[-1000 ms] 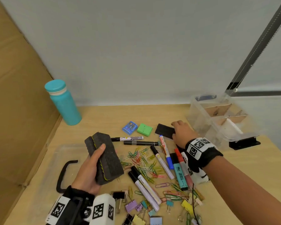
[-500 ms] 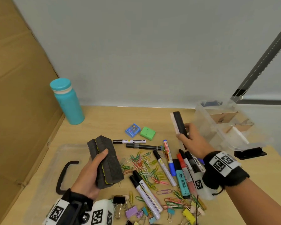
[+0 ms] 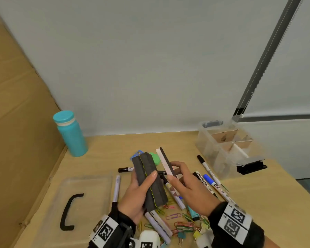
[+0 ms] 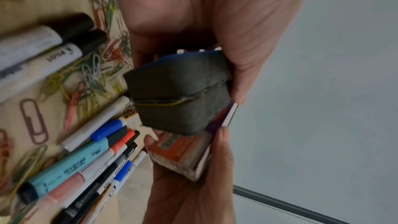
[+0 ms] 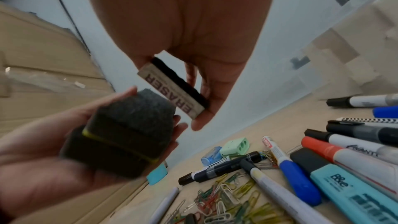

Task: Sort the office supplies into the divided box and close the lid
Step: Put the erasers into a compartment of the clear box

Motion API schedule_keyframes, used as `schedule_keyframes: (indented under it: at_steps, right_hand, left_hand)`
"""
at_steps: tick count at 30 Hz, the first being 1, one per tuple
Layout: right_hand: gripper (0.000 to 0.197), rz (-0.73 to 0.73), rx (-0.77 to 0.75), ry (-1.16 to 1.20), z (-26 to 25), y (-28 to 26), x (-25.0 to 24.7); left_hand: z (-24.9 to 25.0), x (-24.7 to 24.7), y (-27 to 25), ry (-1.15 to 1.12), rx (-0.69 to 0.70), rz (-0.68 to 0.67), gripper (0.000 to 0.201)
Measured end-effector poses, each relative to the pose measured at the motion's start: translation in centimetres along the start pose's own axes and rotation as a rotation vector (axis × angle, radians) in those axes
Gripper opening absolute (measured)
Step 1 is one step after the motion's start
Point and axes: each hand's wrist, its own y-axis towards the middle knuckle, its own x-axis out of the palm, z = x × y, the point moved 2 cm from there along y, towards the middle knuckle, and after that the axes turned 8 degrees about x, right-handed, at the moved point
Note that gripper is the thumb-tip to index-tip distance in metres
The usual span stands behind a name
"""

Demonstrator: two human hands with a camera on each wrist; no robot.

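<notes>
My left hand (image 3: 141,187) grips a thick dark grey foam eraser (image 3: 149,179) (image 4: 178,98) (image 5: 127,134) with a yellow seam, held above the table's middle. Right beside it my right hand (image 3: 177,178) holds a thin flat eraser (image 3: 166,163) (image 5: 172,89), white with a black felt side and the word ERASER. The two erasers are almost side by side. The clear divided box (image 3: 222,149) stands open at the back right. Its clear lid (image 3: 89,199) with a black handle (image 3: 68,212) lies flat at the left.
Markers (image 3: 209,172), a teal highlighter (image 5: 344,183), coloured paper clips (image 3: 183,224) and binder clips lie under and around the hands. Green (image 5: 234,147) and blue sharpeners sit behind. A teal bottle (image 3: 71,135) stands at the back left by a cardboard wall.
My right hand lifted the thin eraser off the table and brought it left, next to the foam eraser. My left hand moved the foam eraser right and up toward it.
</notes>
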Motion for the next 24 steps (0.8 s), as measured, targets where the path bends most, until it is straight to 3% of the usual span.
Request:
schedule_keyframes:
  at_steps: [3,7,14,17,20,22,24]
  right_hand:
    - [0.031,0.080,-0.076,-0.050,-0.4,-0.7,0.2]
    - [0.041,0.097,-0.169,-0.087,0.3,-1.2,-0.4]
    - [0.049,-0.131,-0.159,-0.165,1.1,-2.3,-4.8]
    - [0.053,-0.117,-0.097,-0.115,0.8,-1.9,-7.1]
    - [0.081,-0.089,-0.005,0.116,0.3,-0.8,-9.0]
    - [0.092,-0.052,0.004,0.164,0.6,0.3,-10.0]
    - [0.081,-0.065,0.017,0.130,1.1,1.0,-10.9]
  left_hand:
    - [0.0,1.6,0.1,-0.039,-0.006,-0.034,0.056]
    - [-0.4,3.6,0.5,-0.058,-0.006,-0.042,0.056]
    - [-1.2,5.0,1.1,-0.016,0.009,-0.032,0.059]
    - [-0.9,5.6,1.6,0.298,0.170,-0.105,0.086]
    - [-1.2,7.4,2.2,0.698,0.293,-0.262,0.102]
    - [-1.5,8.8,2.7,0.954,0.357,-0.293,0.107]
    - [-1.8,10.4,3.3,1.116,0.438,-0.329,0.108]
